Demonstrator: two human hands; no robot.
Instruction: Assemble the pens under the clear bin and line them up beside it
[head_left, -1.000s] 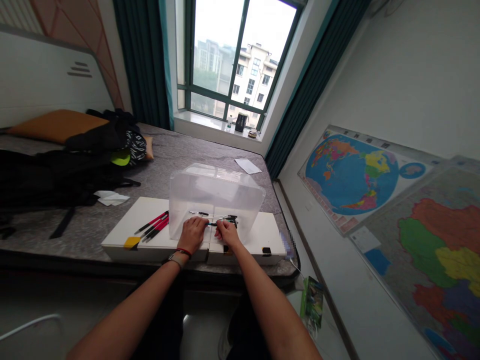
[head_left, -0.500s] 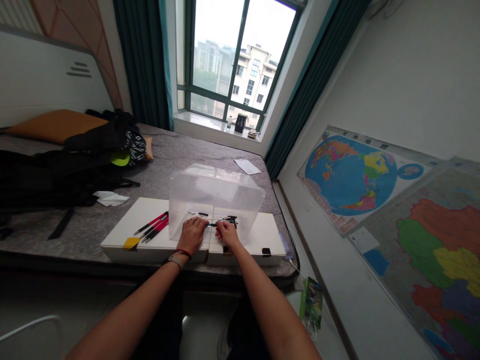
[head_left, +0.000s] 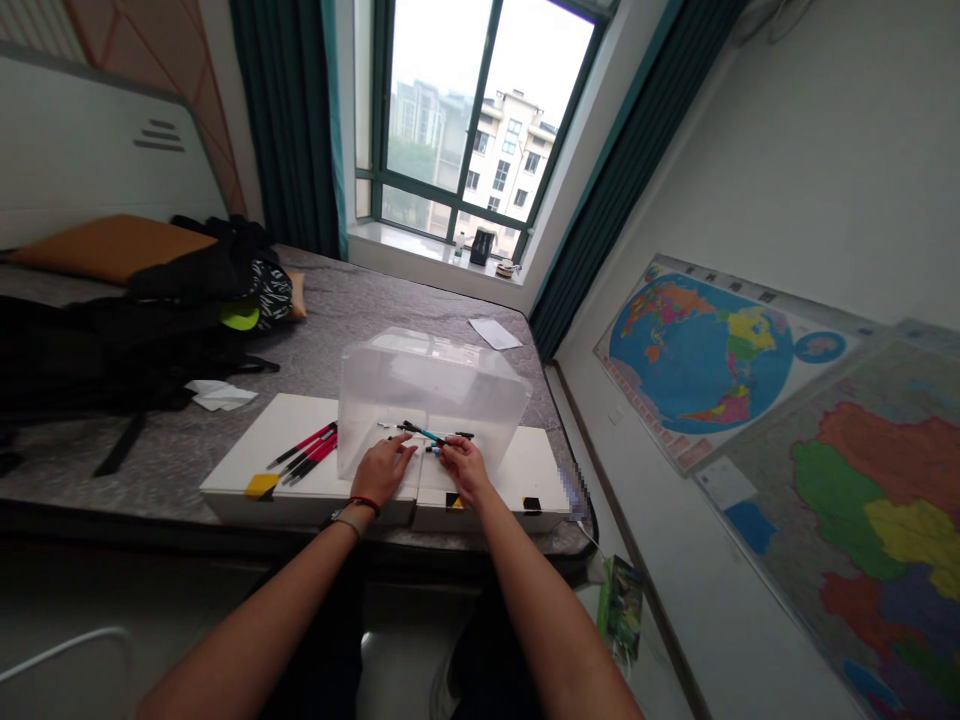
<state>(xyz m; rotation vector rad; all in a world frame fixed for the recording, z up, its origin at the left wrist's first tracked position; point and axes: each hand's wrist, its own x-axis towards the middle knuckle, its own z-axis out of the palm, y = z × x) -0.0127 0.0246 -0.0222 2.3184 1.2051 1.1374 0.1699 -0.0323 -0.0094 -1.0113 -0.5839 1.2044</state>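
Note:
A clear plastic bin (head_left: 435,380) lies on its side across two white boxes (head_left: 300,412), its opening towards me. My right hand (head_left: 463,468) pinches a blue and black pen (head_left: 425,433) at the bin's mouth, the pen pointing up to the left. Beside it, my left hand (head_left: 381,470) has its fingers apart near the pen's far end, with nothing seen in it. Other pens lie inside the bin behind the hands, partly hidden. Several red and black pens (head_left: 311,452) lie side by side on the left box.
On the bed (head_left: 360,300) are black bags and clothes (head_left: 97,345), an orange pillow (head_left: 112,247), a crumpled tissue (head_left: 220,394) and a white sheet of paper (head_left: 495,333). A map (head_left: 705,345) hangs on the right wall.
My right hand has raised the blue and black pen and tilted it, while the fingers of my left hand have come away from it.

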